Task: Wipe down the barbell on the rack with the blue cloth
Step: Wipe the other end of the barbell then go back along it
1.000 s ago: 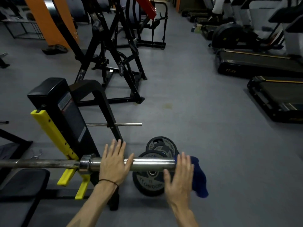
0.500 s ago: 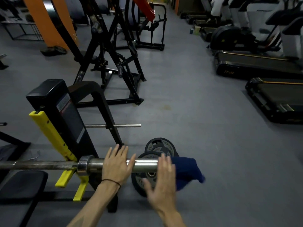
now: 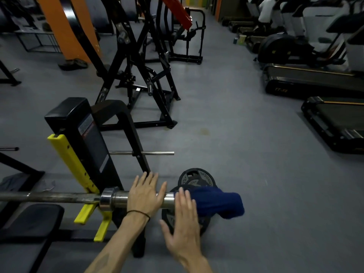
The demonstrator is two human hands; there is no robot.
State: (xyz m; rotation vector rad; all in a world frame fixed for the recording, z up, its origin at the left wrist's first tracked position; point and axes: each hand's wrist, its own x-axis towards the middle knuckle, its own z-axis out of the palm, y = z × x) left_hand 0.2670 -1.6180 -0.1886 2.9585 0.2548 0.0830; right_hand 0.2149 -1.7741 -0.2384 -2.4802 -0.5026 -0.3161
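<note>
The steel barbell (image 3: 59, 197) lies across the black rack (image 3: 92, 146) with yellow hooks, its chrome sleeve pointing right. My left hand (image 3: 144, 196) rests flat on the sleeve with straight fingers. The blue cloth (image 3: 214, 202) is draped over the sleeve's right end. My right hand (image 3: 183, 223) lies with straight fingers against the cloth's left edge, pressing it on the sleeve.
Two black weight plates (image 3: 195, 179) lean below the sleeve on the grey floor. A black bench pad (image 3: 29, 219) sits at the lower left. A black frame machine (image 3: 137, 75) stands behind the rack. Treadmills (image 3: 332, 123) line the right side.
My right hand has slid the blue cloth leftward along the sleeve from its tip toward my left hand. The left hand has stayed on the sleeve.
</note>
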